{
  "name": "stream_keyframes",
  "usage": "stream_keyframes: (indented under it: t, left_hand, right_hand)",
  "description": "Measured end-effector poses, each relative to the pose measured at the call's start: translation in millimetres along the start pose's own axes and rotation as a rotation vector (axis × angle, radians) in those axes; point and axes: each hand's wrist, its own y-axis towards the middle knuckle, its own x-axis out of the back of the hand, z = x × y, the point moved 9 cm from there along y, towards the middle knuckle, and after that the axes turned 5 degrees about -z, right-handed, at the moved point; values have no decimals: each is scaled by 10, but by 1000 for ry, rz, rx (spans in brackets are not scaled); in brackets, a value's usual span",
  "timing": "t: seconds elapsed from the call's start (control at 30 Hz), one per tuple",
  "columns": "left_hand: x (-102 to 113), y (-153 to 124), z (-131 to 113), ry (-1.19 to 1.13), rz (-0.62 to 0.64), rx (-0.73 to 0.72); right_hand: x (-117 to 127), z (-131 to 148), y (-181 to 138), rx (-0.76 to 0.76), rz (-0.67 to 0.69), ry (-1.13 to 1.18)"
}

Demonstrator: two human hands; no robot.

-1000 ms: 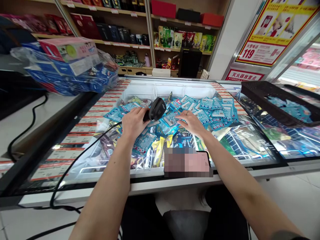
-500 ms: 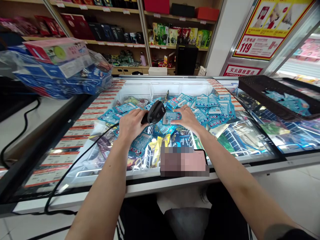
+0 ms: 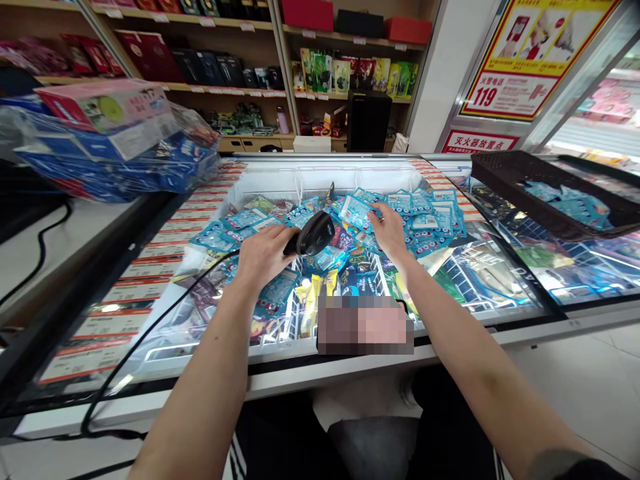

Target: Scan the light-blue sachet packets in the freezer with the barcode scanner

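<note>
From where I stand, taking twelve o'clock as straight ahead of the worker, the left hand (image 3: 267, 253) is wrapped round the handle of a black barcode scanner (image 3: 315, 235), smooth plastic with a rounded, bulbous head. A thin, rubbery cable (image 3: 165, 310) curves away from it towards seven o'clock. At two o'clock from the scanner, the right hand (image 3: 390, 230) pinches the edge of a flat, glossy blue packet (image 3: 356, 212), tilted above the others. More shiny blue packets (image 3: 440, 220) overlap in a loose heap at three o'clock, within the white-rimmed chest freezer (image 3: 350, 371). Crinkled yellow packets (image 3: 311, 303) sit around six o'clock beside white wire basket bars (image 3: 293, 319). Further out at two o'clock is a dark brown, long-sided tray (image 3: 525, 212) of blue packets; at ten, boxes (image 3: 110, 143) bulge inside crumpled clear plastic.
</note>
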Motion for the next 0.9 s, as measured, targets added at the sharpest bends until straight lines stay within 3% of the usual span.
stream_keyframes:
  t: [0.23, 0.9]
  left_hand:
    - [19, 16, -102, -7, 13, -48]
    - [29, 20, -98, -5, -14, -42]
  right_hand:
    - [-66, -236, 31, -147, 7, 197]
    - [-115, -192, -8, -195, 40, 267]
